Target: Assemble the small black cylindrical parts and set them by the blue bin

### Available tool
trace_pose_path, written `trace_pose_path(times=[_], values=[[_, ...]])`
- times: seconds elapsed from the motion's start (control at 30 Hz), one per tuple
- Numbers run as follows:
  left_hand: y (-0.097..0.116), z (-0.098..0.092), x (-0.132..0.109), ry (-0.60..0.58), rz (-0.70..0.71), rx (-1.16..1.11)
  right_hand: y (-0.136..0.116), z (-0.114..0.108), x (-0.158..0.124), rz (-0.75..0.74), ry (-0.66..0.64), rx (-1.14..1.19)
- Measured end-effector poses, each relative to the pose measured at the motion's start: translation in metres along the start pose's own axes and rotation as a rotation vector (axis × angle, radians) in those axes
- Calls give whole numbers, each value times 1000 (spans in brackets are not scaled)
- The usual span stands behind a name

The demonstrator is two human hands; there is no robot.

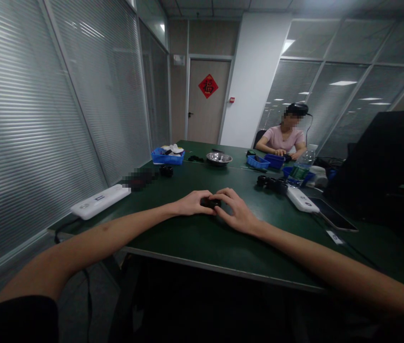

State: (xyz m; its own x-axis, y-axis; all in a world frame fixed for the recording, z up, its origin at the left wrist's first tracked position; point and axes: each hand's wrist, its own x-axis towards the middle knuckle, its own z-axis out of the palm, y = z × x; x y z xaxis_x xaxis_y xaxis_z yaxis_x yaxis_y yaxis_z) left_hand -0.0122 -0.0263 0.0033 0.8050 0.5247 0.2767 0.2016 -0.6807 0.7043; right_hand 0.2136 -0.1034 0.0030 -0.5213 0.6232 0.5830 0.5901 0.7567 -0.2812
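Observation:
My two hands meet over a small black part (pixel 210 202) that rests on the dark green table (pixel 187 238). My left hand (pixel 192 203) curls its fingers onto the part from the left. My right hand (pixel 233 209) pinches the same part from the right, fingers bent. Most of the part is hidden between the fingers, so its shape is unclear.
A white power strip (pixel 100 201) lies at the left edge, another white strip (pixel 302 199) and a phone (pixel 332 215) to the right. Black parts (pixel 272 183), blue bins (pixel 168 156), a metal bowl (pixel 219 158) and a bottle (pixel 300 167) stand farther back. A person (pixel 284 136) works at the far end.

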Motion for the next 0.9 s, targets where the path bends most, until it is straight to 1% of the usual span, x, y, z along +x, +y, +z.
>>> trace_pose_path(times=[0.13, 0.33, 0.67, 0.8, 0.9], values=[[-1, -1, 0, 4, 7, 15, -1, 0, 0, -30, -5, 14], [0, 0, 1, 6, 3, -2, 3, 3, 1, 22, 41, -4], [-3, 0, 1, 8, 3, 10, 0, 2, 0, -66, 5, 6], [-1, -1, 1, -1, 0, 15, 3, 4, 0, 4, 45, -20], [1, -1, 0, -1, 5, 19, 4, 4, 0, 27, 39, -14]])
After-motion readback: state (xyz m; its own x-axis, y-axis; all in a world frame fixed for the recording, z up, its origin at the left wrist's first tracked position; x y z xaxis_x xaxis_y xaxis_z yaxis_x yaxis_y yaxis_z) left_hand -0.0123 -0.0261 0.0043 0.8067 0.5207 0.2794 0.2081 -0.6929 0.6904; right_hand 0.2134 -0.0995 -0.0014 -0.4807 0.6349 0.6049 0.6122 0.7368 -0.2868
